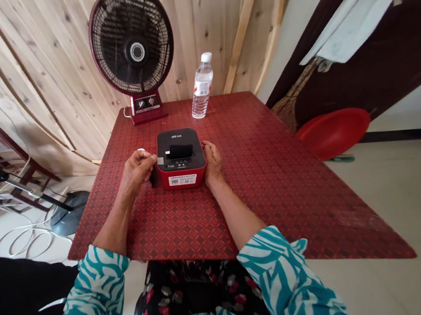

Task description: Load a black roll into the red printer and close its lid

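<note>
A red box point(184, 178) with a black top and a white label on its front sits on the table before me. On its top lies a small black item point(180, 151) with a pale tip; its kind is unclear. My left hand point(139, 168) is at the box's left side, thumb and finger pinched beside a small grey tab point(160, 161) on the top edge. Whether the tab is between those fingertips is hidden. A small dark thing shows below that hand. My right hand point(212, 161), fingers curled, steadies the box from the right side.
The table point(263, 180) has a red patterned top. Behind the box stand a dark red fan point(135, 51) and a clear water bottle point(201, 88) with a white cap. A red basin point(336, 132) is beyond the right edge. At left are a stand base point(69, 215), cables and a chair.
</note>
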### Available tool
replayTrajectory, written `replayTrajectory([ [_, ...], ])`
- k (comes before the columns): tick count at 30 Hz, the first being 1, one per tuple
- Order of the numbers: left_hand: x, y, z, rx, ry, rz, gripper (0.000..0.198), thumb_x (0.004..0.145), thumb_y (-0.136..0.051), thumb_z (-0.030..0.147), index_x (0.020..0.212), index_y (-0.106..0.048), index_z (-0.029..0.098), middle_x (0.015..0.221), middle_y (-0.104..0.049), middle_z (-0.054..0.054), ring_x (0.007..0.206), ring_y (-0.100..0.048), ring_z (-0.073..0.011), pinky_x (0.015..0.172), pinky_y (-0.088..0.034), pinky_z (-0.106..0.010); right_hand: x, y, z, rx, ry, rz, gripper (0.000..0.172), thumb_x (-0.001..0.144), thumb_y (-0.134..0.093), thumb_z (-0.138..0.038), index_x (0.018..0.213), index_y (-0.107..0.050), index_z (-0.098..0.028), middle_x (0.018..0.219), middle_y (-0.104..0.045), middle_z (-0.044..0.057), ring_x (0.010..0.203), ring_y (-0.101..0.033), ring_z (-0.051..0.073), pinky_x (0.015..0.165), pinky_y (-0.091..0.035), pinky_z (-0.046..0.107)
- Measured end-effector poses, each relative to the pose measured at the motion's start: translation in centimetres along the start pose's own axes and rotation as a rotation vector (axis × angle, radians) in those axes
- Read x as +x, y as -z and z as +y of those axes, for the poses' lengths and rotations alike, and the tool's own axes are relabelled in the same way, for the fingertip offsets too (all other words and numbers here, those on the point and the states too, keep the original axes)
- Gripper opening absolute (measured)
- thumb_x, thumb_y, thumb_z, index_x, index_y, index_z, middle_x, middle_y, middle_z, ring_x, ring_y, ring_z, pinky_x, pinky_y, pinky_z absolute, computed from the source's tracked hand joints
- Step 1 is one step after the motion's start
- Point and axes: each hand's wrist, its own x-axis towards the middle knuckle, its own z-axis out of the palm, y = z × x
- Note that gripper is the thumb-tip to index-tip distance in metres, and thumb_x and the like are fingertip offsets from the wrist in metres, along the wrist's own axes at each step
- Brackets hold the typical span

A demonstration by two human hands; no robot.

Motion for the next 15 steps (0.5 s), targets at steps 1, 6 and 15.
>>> replayTrajectory([
  [1, 0.1, 0.0, 0.0, -0.009, -0.004, 0.008, 0.036, 0.065, -0.081, 0.033, 0.077, -0.05, 0.02, 0.045, -0.048, 0.01, 0.03, -0.033, -0.0033, 0.034, -0.017, -0.018, 0.1, 0.0, 0.1, -0.007, 0.014, -0.004, 0.045, 0.083, -0.049, -0.06, 0.102, -0.066, -0.023, 0.103, -0.07, 0.006, 0.096, -0.063, 0.019, 0.09, -0.048, 0.037],
  [6, 0.3, -0.2, -0.1, 0.0, 0.01, 0.024, 0.038, 0.061, -0.083, 0.025, 0.077, -0.049, 0.02, 0.045, -0.046, 0.012, 0.031, -0.035, -0.0034, 0.035, -0.019, -0.017, 0.4, 0.0, 0.8, -0.006, 0.006, -0.004, 0.044, 0.082, -0.05, -0.06, 0.1, -0.067, -0.023, 0.102, -0.071, 0.004, 0.096, -0.064, 0.018, 0.09, -0.049, 0.036],
  [15, 0.7, 0.0, 0.1, 0.04, 0.046, 0.026, 0.04, 0.057, -0.081, 0.024, 0.078, -0.048, 0.02, 0.045, -0.047, 0.012, 0.03, -0.031, -0.0027, 0.034, -0.017, -0.017, 0.5, 0.0, 1.2, -0.004, -0.011, -0.005, 0.044, 0.082, -0.051, -0.059, 0.101, -0.068, -0.023, 0.103, -0.071, 0.004, 0.099, -0.064, 0.019, 0.095, -0.048, 0.039],
])
